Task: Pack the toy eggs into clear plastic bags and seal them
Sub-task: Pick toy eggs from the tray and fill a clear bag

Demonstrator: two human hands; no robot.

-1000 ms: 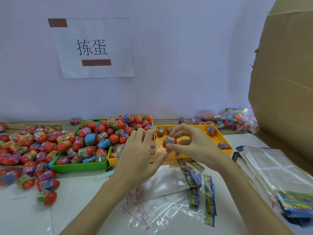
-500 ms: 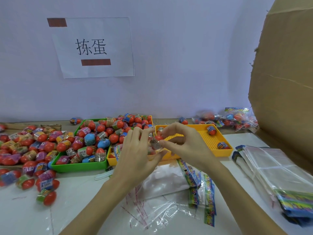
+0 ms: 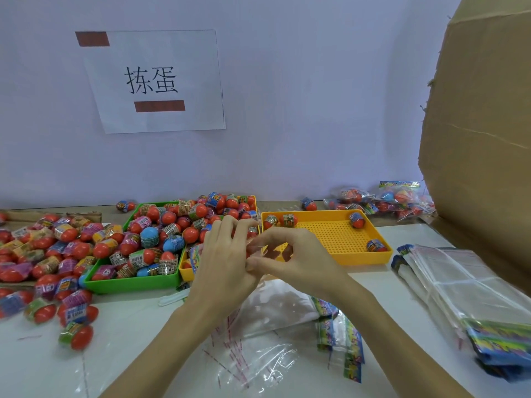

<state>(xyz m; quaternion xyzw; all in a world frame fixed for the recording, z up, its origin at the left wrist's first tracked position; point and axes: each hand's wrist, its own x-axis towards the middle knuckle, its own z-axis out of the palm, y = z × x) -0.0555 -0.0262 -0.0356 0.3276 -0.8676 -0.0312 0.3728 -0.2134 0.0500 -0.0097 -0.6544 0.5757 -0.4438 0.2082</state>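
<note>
Far L: loose pile of toy eggs [image 3: 43,248] on the white table [image 3: 382,285], mostly red w/ printed wrappers. Next, green tray [image 3: 135,281] heaped w/ more eggs, a few blue. Just beside it a yellow tray [image 3: 186,272], also full, partly hidden behind our left hand [image 3: 227,262].

Centre: both hands meet above the table. Left hand fingers lightly curled, tips meeting the right hand [image 3: 296,259]. Between them a clear plastic bag [image 3: 255,245], barely visible, pinched by thumb and fingertips of both hands. An egg seems to sit at the left fingertips; we can't tell if it's in the bag. More clear bags [image 3: 258,351] lie flat under the forearms.

R of centre: second yellow tray [image 3: 339,257], perforated floor, four eggs only. Behind it, packed bags of eggs [image 3: 382,199] by the wall. Far R: stack of unused bags [image 3: 471,300], then a cardboard box [image 3: 482,133].
</note>
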